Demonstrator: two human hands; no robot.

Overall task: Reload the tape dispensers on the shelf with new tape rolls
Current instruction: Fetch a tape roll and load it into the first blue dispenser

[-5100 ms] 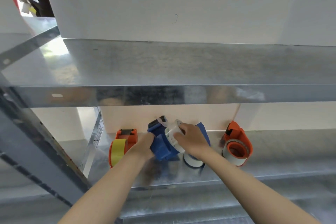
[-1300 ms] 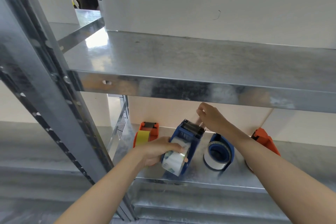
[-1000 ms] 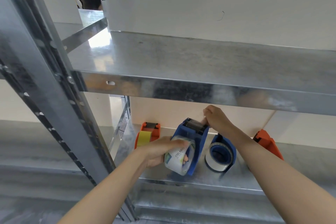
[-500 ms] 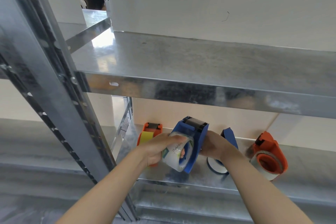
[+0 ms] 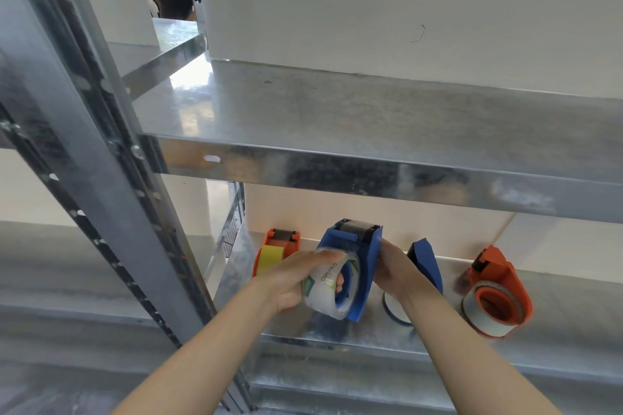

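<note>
Our left hand (image 5: 290,283) grips the clear tape roll (image 5: 328,286) set in the blue dispenser (image 5: 362,259), which our right hand (image 5: 394,273) clasps at the shelf (image 5: 337,337). The left orange dispenser (image 5: 274,248), second blue dispenser (image 5: 424,263) and right orange dispenser (image 5: 495,296) carry rolls; we judge this the last reload.

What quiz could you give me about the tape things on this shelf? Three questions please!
1. True or false: the left hand is empty.
2. What colour tape sits in the left orange dispenser? A yellow, B green, C black.
3. Fill in: the right hand grips a dispenser coloured ___.
Key: 1 false, it grips the clear tape roll; 2 A; 3 blue, the held blue dispenser.
</note>
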